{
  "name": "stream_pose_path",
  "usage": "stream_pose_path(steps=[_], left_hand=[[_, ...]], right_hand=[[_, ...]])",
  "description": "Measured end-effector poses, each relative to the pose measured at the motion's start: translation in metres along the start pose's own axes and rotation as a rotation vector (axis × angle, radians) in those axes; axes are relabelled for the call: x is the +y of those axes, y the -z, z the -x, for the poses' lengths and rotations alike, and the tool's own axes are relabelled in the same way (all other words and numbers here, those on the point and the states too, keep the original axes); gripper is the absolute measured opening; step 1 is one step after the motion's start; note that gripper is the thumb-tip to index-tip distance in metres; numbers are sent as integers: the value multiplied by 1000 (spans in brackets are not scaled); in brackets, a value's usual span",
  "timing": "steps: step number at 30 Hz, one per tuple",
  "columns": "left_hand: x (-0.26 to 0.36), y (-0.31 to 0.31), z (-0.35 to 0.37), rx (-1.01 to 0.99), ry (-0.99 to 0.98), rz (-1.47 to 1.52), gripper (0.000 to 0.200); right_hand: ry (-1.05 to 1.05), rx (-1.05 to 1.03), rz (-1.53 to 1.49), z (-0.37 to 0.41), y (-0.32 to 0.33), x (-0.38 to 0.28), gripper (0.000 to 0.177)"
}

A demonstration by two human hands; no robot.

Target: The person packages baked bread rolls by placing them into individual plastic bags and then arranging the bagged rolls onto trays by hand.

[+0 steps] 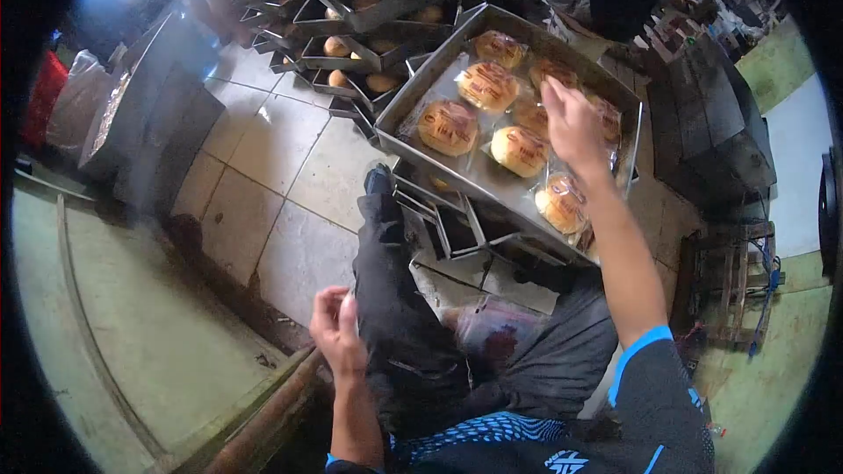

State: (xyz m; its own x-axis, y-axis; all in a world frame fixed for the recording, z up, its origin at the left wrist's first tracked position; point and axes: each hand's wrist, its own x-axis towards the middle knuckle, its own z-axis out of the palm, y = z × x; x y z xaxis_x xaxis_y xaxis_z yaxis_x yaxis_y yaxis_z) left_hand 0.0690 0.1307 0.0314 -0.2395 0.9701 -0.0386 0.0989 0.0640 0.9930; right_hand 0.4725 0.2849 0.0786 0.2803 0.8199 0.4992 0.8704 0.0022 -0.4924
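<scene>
A metal tray (413, 158) holds several round golden buns in clear printed wrappers, among them one bun (449, 127) at its left side and another bun (519, 151) near its middle. My right hand (575, 127) reaches over the tray with its fingers bent together, their tips at a wrapped bun (551, 73) toward the back. Whether they pinch the wrapper is hidden by the hand. My left hand (339, 333) is raised beside my left leg, away from the tray, fingers loosely curled and thumb apart. Nothing shows in it.
The tray rests on stacked metal racks or trays (448, 219). Behind stand more stacked trays with unwrapped buns (336, 46). My legs (399, 298) flank the near side, with a clear plastic packet (500, 329) between them. A wooden stand (733, 285) is at the right, tiled floor (307, 175) at the left.
</scene>
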Motion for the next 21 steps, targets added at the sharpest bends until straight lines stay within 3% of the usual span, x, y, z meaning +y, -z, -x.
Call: stream_pose_path(steps=[1,3,5,6,7,8,9,10,12,14,16,18,19,20,21], left_hand=[[14,-14,-12,-30,-82,6,18],[36,-43,-45,-83,-319,-98,26],[74,-86,-91,-114,-556,-155,41],[74,-107,-125,-114,-622,-205,48],[85,-129,-158,-222,-485,-172,62],[83,-153,-195,-247,-285,-299,80],[81,-172,-230,-312,-219,-482,92],[40,-194,-272,-290,-317,-568,90],[57,-183,-266,-834,29,-529,76],[5,-181,-278,-856,-152,-374,59],[3,-149,-227,-853,-116,-453,46],[22,-110,-151,-792,74,-336,47],[13,-90,-120,-700,121,-306,42],[-13,-65,-103,-728,120,-256,41],[-5,-38,-73,-736,285,-146,42]], right_hand=[[82,57,68,14,17,-9,47],[0,37,-130,64,50,-37,45],[119,224,-41,127,71,-49,38],[47,254,-29,164,78,-54,39],[16,321,-20,205,75,-50,45],[-39,307,-87,243,74,-49,49],[-117,216,-164,277,75,-56,50],[-197,125,-240,306,74,-62,52],[-464,116,-469,342,69,-64,56],[-685,214,-808,337,70,-54,75],[-955,378,-1196,325,71,-33,79],[-1127,455,-1330,312,72,-16,68],[-1061,432,-1354,305,74,-12,66],[-997,406,-1376,299,74,-11,64],[-968,436,-1373,290,74,-21,58]])
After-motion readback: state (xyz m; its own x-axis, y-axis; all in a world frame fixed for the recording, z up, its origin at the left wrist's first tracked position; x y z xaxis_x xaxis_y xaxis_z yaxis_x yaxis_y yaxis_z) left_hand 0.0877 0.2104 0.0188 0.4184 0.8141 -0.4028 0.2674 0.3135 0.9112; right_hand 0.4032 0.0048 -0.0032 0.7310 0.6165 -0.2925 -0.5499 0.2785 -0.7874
